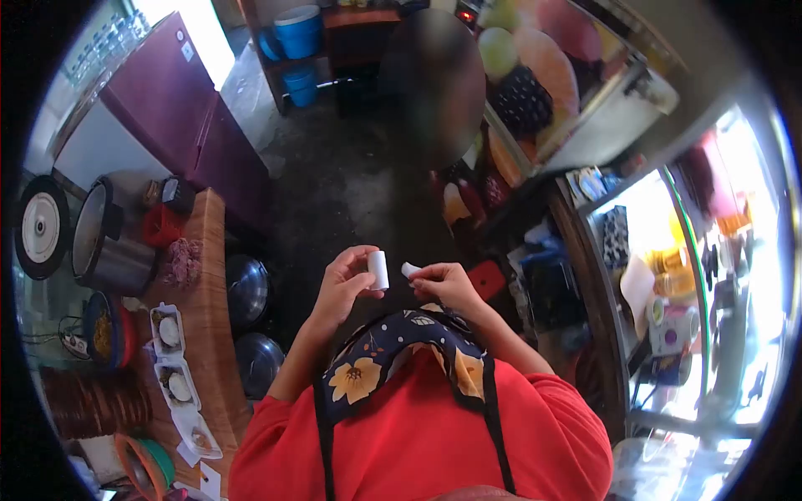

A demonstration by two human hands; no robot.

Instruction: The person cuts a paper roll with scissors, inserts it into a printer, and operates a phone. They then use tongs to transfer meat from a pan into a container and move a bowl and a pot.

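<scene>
Clasping a white roll (378, 270), left grip (342, 280) faces right grip (447, 284) pinching white scrap (408, 270).

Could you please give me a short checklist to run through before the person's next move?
1. Left hand has hold of the white roll: ok, thumb and fingers are around it.
2. Right hand has hold of the small white piece: ok, pinched at the fingertips.
3. Visible gap between roll and piece: ok.
4. No thin strand linking them: cannot tell, too fine to make out.
5. White food containers on the wooden table covered: not ok, food shows in at least two.
</scene>
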